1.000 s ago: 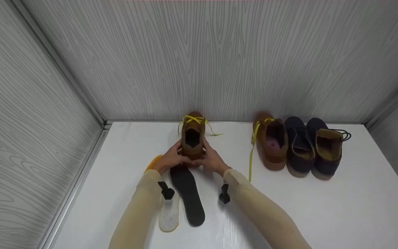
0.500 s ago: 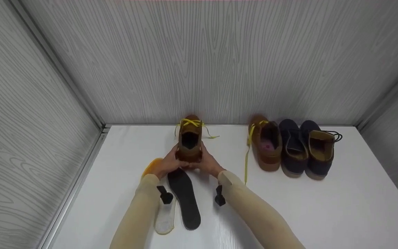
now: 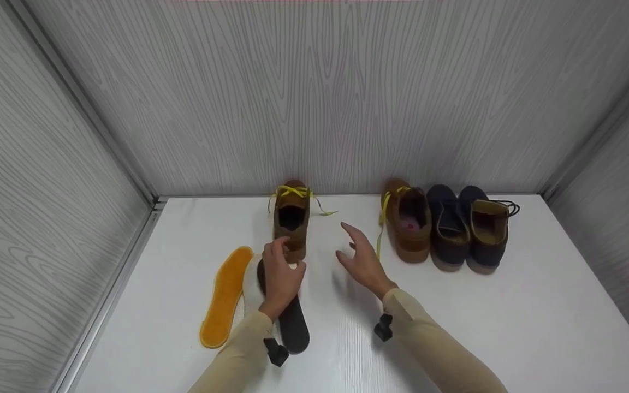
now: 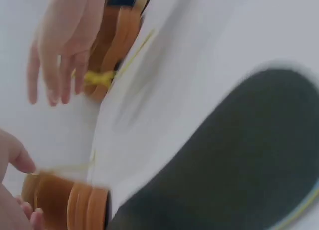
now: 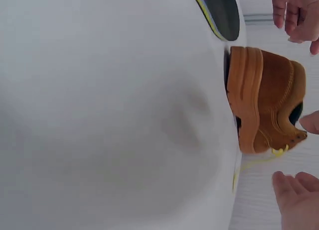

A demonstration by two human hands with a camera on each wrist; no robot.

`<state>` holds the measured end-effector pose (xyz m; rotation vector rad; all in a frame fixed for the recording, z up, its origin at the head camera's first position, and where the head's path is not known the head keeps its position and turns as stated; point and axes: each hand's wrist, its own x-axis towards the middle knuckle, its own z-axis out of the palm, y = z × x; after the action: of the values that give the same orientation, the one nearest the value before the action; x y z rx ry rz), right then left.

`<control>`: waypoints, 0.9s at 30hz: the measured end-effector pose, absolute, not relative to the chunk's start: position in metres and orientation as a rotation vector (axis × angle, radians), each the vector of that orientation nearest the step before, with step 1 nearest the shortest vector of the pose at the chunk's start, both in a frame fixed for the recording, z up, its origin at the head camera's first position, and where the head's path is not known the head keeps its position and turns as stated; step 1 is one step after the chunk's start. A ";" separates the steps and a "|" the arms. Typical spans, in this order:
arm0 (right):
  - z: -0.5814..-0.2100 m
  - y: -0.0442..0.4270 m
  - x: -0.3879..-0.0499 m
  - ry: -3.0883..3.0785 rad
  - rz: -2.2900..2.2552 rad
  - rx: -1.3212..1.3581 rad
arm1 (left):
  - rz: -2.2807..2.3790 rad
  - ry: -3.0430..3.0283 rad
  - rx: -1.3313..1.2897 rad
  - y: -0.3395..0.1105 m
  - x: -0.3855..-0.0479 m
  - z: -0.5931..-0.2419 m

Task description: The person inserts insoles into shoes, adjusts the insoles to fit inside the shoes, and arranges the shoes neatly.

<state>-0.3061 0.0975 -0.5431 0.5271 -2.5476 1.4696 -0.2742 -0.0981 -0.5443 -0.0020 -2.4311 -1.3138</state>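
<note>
A brown shoe [image 3: 291, 218] with yellow laces stands near the back wall, its heel towards me. My left hand [image 3: 283, 275] hovers over a black insole [image 3: 294, 327], fingers loosely bent and holding nothing; it hides part of the shoe's heel in the head view. My right hand [image 3: 365, 265] is in the air to the right of that shoe, thumb and fingers apart. In the right wrist view the brown shoe [image 5: 269, 100] shows side-on between both hands. A white insole [image 3: 251, 284], partly covered, lies beside the black one, and an orange insole [image 3: 227, 297] lies farthest left.
A second brown shoe [image 3: 414, 240] with a loose yellow lace [image 3: 379, 240] stands at the back right. Right of it are two dark blue shoes [image 3: 450, 248]. The white tabletop [image 3: 511, 327] meets a grey wood-patterned wall [image 3: 320, 98] behind.
Both hands have let go of the brown shoe. The left has drawn back over the black insole, uncovering the orange one; the right has moved off to the right.
</note>
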 end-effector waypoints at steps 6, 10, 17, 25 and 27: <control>-0.542 0.137 -0.286 -2.435 1.317 0.414 | -1.534 -2.430 -0.384 -0.065 -0.257 -0.543; -0.545 0.158 -0.274 -2.371 1.240 0.232 | -1.719 -2.437 -0.447 -0.046 -0.250 -0.545; -0.551 0.187 -0.265 -2.287 1.303 -0.074 | -1.701 -2.663 -0.442 -0.025 -0.239 -0.546; -0.563 0.199 -0.268 -2.454 1.459 -0.249 | -1.597 -2.835 -0.496 -0.011 -0.222 -0.552; -0.566 0.201 -0.271 -2.468 1.473 -0.271 | -1.594 -2.843 -0.508 -0.010 -0.220 -0.552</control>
<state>-0.2709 0.2011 -0.5660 -0.2707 -2.4676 1.4729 -0.2195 -0.0097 -0.5522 -0.5079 -2.8431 -1.5942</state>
